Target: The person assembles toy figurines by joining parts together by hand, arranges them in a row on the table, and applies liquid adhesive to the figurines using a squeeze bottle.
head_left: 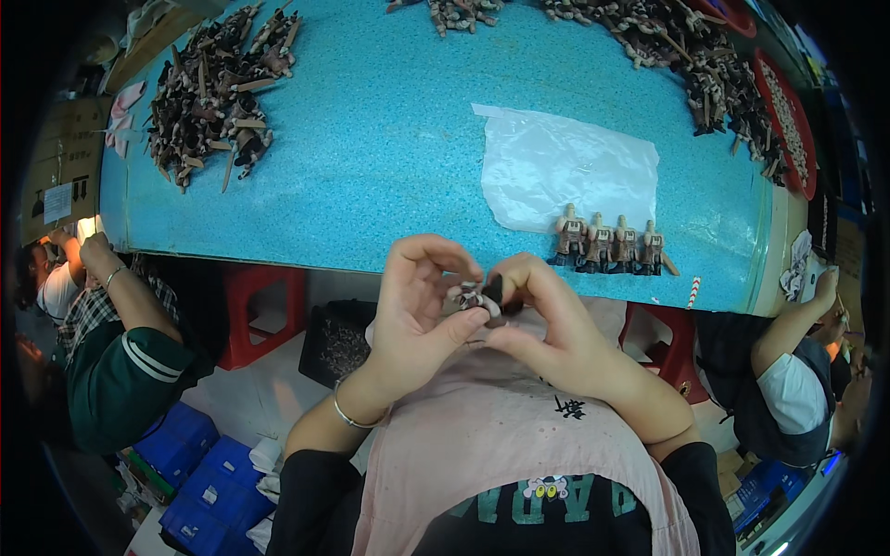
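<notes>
1. Left hand (417, 315) and right hand (547, 324) pinch together on a small toy part (482, 298), just below the blue table (371, 167) edge.
2. Risk, as I judge it: the part slipping from the fingertips and falling into the lap, being so small.
</notes>
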`<act>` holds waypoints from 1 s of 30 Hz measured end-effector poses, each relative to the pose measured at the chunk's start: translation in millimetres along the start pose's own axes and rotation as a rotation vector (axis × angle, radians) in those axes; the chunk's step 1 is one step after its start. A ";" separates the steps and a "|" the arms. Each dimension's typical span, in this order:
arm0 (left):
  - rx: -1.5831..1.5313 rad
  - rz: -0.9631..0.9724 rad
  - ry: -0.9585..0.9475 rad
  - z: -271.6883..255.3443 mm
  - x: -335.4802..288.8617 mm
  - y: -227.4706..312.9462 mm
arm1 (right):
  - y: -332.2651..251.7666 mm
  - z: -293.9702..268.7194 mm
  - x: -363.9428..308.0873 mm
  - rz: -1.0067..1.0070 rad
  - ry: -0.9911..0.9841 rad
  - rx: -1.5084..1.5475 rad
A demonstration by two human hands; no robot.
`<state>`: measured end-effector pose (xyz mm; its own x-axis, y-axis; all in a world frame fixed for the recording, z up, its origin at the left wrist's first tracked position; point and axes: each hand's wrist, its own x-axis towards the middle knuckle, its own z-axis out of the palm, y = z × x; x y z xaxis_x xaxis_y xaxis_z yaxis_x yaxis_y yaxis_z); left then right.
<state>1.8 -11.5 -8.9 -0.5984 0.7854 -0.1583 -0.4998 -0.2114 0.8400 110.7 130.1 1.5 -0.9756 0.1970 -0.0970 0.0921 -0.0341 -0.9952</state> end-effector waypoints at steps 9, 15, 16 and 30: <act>0.186 -0.150 -0.246 -12.2 6.8 10.6 | 1.3 6.4 -6.6 -0.050 0.118 0.018; 0.316 -0.003 -0.274 -13.6 7.3 7.4 | -2.5 3.0 -1.5 -0.065 0.101 0.056; 0.316 -0.001 -0.275 -13.5 7.8 6.9 | -1.8 1.2 -0.9 -0.077 0.080 0.027; 0.494 0.132 -0.138 -20.4 13.2 4.4 | 0.7 -16.9 16.9 -0.032 0.068 -0.080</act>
<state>-21.1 -13.9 -17.9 -0.5313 0.8471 0.0076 -0.0509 -0.0409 0.9979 97.6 150.0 -1.0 -0.9626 0.2633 -0.0634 0.0796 0.0514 -0.9955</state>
